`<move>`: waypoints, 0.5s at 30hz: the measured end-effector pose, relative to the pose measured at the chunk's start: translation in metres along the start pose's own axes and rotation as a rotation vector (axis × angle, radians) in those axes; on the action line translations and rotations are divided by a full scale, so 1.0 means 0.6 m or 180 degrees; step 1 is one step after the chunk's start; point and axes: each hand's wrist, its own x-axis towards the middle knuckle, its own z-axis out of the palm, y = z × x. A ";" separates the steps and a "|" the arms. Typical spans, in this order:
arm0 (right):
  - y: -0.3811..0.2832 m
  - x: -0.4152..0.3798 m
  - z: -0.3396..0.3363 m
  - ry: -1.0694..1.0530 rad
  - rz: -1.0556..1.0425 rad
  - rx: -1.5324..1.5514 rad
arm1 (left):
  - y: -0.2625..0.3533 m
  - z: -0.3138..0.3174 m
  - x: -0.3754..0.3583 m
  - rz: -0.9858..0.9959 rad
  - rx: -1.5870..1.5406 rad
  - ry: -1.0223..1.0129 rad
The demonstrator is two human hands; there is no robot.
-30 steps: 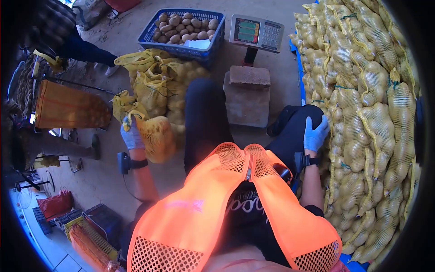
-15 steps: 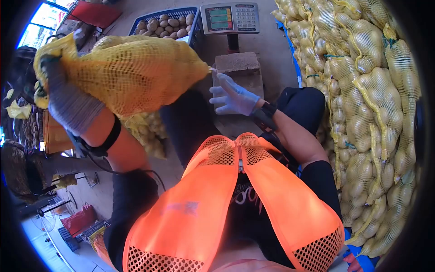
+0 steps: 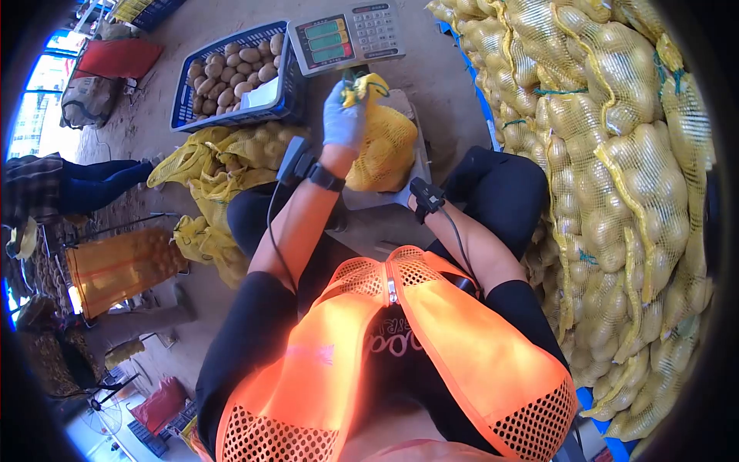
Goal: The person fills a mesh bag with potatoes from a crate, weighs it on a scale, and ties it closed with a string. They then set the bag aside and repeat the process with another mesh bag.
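Note:
My left hand (image 3: pixel 344 122), in a pale glove, grips the gathered, tied top of a yellow mesh bag (image 3: pixel 381 150). The bag stands on the platform of a digital scale, just below its display (image 3: pixel 346 37). My right hand (image 3: pixel 404 197), also gloved, is at the lower right side of the bag. Its fingers are hidden by the bag and the wrist device.
A blue crate (image 3: pixel 289 88) of potatoes is left of the scale. Filled yellow mesh bags (image 3: pixel 239 150) lie below it. Stacked potato bags (image 3: pixel 616 177) line the right side. Another person's legs (image 3: pixel 104 181) are at the far left.
The yellow bag has moved from the raised left side down to the scale, with my left hand at its top. My right hand, open before, is now beside the bag. The view has shifted.

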 end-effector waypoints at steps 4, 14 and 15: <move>-0.003 0.024 0.035 0.0862 -0.0088 0.0011 | -0.197 -0.019 0.051 -0.0385 0.1085 -0.0203; -0.008 0.022 0.017 0.0992 -0.0671 -0.0890 | -0.073 -0.069 0.041 0.0204 0.2032 -0.1396; -0.021 0.020 0.022 0.1552 -0.0871 -0.1058 | -0.051 -0.085 0.043 0.0043 0.1374 -0.1753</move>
